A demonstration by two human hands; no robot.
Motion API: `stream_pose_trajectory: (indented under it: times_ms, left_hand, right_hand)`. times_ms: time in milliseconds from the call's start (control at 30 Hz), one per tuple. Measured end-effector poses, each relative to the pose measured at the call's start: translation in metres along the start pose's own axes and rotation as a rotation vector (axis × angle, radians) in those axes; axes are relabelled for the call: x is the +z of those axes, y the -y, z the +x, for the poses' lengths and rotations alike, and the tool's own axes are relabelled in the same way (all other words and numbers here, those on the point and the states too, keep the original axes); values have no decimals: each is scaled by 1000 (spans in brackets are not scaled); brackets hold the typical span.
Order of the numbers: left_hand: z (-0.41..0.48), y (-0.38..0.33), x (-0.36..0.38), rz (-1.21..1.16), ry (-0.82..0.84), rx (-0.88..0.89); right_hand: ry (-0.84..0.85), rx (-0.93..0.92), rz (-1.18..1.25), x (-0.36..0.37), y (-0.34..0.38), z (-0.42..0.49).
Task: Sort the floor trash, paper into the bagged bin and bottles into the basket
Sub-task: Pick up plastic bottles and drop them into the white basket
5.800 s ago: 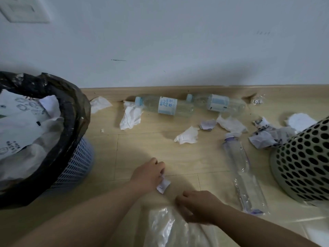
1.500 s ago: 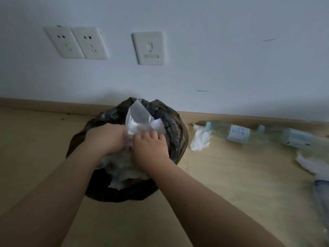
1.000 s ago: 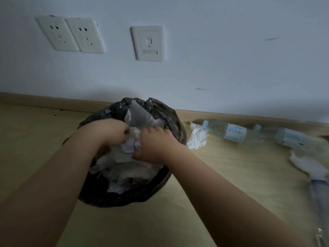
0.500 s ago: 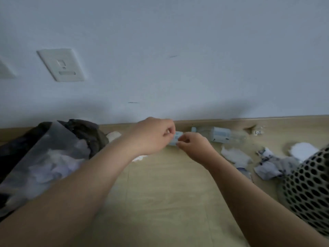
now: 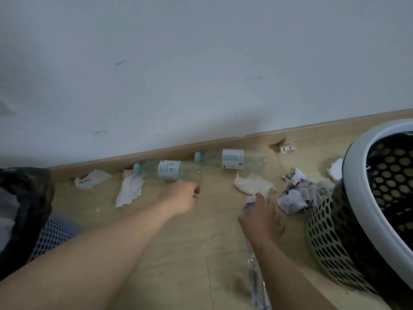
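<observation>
We look through one head-worn wide-angle camera; it sits low, near the floor [image 5: 201,242], facing forward and down toward the wall [image 5: 201,63].

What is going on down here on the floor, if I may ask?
A person is sorting floor trash. Their right hand covers the neck of a clear bottle lying by the basket; the left hand reaches at a labelled bottle by the wall. Tissues lie around; the bagged bin stands left.

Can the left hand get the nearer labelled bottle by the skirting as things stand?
Probably yes. The left hand is right at the nearer labelled bottle's base end, nothing over it; the tissue only lies by its cap. Whether it grips yet is unclear.
</observation>
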State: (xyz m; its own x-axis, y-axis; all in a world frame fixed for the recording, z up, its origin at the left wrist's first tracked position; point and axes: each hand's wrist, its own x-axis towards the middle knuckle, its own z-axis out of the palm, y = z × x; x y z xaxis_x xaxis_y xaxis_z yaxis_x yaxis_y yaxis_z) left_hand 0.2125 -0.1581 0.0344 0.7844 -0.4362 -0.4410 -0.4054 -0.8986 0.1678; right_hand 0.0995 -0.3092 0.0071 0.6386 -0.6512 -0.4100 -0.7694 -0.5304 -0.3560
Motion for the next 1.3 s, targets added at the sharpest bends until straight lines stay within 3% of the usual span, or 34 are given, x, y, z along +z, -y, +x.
stream_pose_trajectory:
  times_ms: [367,533,667,800,900,1000,1167,1300]
  left_hand:
    - [33,35,-12,142,-245,-89]
    - [64,45,-8,198,-71,-148]
    - [65,55,1,356,-25,-1]
    - [57,54,0,329,1,70]
    - [49,40,-16,133,-19,79]
    - [43,21,-48,-240,-89,43]
    - [37,-17,-122,-670,-110,-36]
    - [24,-49,-162,-1187,27,-94]
  right_hand:
    - [236,-154,-182,16,22,8]
    - [178,-199,-192,24,35,22]
    - [71,-171,-81,23,48,20]
    - [47,-122,-7,13,58,17]
    - [62,-80,29,-7,71,10]
    - [23,-78,170,-38,85,-2]
    - [-169,-129,356,-112,98,-25]
    - [-412,-176,549,-168,102,-46]
